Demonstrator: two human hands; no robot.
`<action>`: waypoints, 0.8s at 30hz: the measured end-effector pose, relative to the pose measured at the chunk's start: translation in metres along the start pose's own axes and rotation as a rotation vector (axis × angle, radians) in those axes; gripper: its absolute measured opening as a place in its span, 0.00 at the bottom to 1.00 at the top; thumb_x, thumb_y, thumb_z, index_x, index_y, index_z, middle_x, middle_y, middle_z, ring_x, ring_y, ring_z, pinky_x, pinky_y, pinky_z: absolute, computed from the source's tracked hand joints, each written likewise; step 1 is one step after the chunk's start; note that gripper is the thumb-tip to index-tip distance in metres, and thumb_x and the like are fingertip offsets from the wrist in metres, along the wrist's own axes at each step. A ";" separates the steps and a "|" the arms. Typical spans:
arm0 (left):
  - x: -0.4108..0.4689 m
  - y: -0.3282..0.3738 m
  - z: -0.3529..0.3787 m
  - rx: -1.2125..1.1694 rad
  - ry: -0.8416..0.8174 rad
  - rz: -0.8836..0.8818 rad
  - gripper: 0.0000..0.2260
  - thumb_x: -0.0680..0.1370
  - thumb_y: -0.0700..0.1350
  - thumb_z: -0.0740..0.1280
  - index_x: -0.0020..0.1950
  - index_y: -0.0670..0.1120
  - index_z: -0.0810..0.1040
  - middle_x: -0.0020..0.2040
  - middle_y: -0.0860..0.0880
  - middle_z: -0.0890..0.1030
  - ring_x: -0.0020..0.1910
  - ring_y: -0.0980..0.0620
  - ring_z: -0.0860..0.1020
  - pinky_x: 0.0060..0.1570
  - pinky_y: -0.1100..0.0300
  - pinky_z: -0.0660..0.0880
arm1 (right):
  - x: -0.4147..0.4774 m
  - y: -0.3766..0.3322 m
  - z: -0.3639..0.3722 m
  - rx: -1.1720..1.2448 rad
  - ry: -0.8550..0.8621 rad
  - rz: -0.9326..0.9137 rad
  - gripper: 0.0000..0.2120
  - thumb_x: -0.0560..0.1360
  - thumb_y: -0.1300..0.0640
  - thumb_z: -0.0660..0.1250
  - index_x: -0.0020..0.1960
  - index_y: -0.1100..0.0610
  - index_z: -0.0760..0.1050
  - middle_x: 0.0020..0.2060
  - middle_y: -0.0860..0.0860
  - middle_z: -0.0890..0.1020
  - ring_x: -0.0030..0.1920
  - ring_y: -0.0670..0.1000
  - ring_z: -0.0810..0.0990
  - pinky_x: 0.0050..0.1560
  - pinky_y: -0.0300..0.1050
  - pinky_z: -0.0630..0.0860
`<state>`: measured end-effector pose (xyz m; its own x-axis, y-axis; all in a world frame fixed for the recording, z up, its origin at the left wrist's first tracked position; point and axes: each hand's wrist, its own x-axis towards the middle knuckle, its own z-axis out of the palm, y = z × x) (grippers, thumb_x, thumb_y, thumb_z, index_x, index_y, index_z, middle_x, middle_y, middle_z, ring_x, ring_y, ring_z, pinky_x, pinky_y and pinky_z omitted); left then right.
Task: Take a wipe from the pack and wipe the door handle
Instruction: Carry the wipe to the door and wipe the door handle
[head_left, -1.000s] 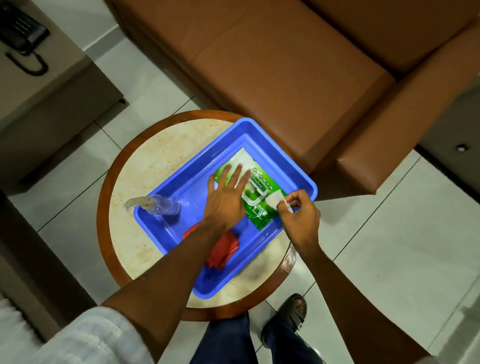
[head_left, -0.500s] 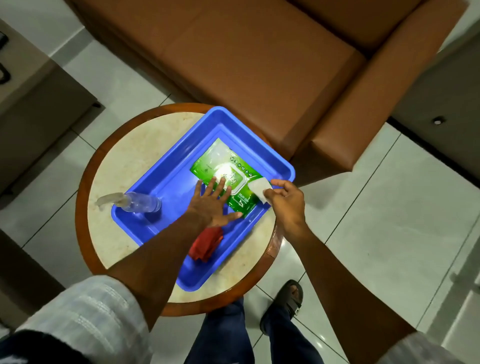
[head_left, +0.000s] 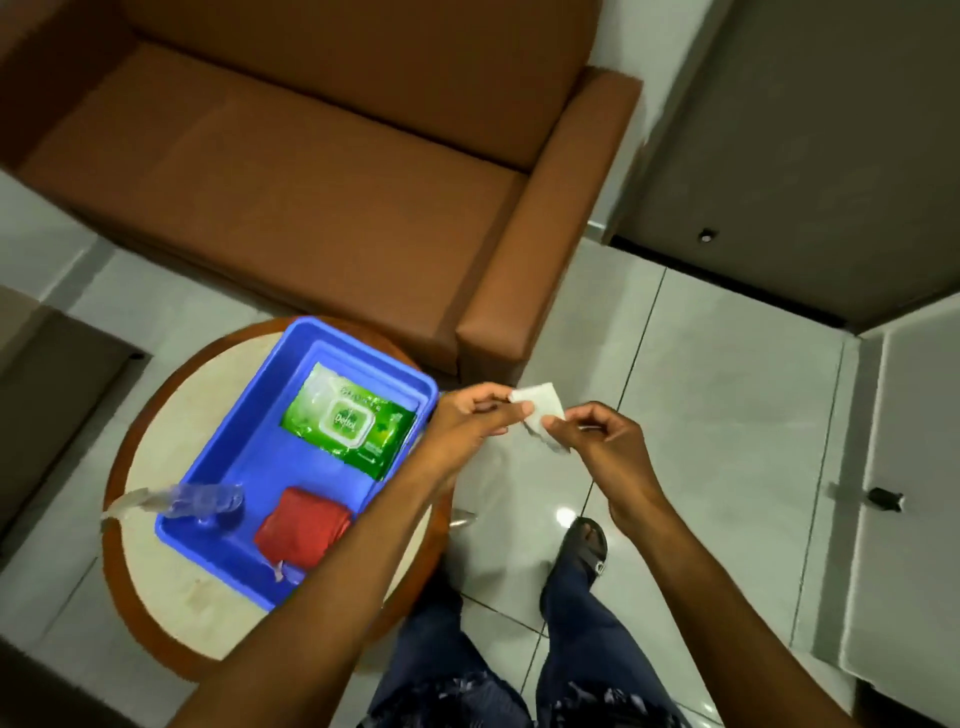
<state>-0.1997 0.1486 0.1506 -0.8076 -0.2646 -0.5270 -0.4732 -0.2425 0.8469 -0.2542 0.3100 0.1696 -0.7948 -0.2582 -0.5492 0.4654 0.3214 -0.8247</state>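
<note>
Both hands, the left hand (head_left: 467, 421) and the right hand (head_left: 597, 441), pinch opposite edges of the white wipe (head_left: 540, 410) between fingertips and thumbs, holding it clear of the worktop over the floor, probably to spread the folded sheet before wiping. Around them lie the brown sofa (head_left: 311, 171), the grey door (head_left: 810, 145) at the upper right with no handle in view, and pale floor tiles (head_left: 727, 395). On the round worktop (head_left: 171, 597) a blue tray (head_left: 244, 431) keeps the green wipe pack (head_left: 353, 421), flap apparently shut, a red cloth (head_left: 301, 525) and a clear bottle (head_left: 202, 501) together.
</note>
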 end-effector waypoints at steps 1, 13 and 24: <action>0.000 0.008 0.016 0.012 0.002 0.017 0.06 0.73 0.39 0.73 0.39 0.50 0.83 0.34 0.56 0.84 0.37 0.62 0.79 0.45 0.65 0.74 | 0.000 -0.003 -0.018 0.012 -0.003 -0.010 0.05 0.68 0.56 0.75 0.38 0.54 0.80 0.36 0.51 0.82 0.37 0.47 0.78 0.39 0.37 0.74; 0.057 0.149 0.209 0.198 -0.207 0.268 0.05 0.69 0.48 0.76 0.42 0.49 0.85 0.41 0.51 0.86 0.42 0.53 0.81 0.42 0.67 0.77 | 0.026 -0.096 -0.221 0.203 0.192 -0.260 0.03 0.72 0.57 0.73 0.43 0.55 0.79 0.37 0.49 0.82 0.38 0.46 0.79 0.32 0.29 0.72; 0.192 0.265 0.269 0.227 -0.205 0.405 0.13 0.77 0.58 0.62 0.47 0.57 0.85 0.48 0.53 0.86 0.51 0.55 0.83 0.51 0.63 0.78 | 0.171 -0.199 -0.254 0.064 0.291 -0.549 0.14 0.77 0.53 0.65 0.62 0.50 0.78 0.53 0.38 0.82 0.54 0.35 0.79 0.49 0.24 0.74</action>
<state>-0.5746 0.2849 0.2925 -0.9839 -0.1010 -0.1477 -0.1539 0.0570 0.9864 -0.5820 0.4330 0.2741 -0.9941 -0.1084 0.0093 -0.0262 0.1550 -0.9876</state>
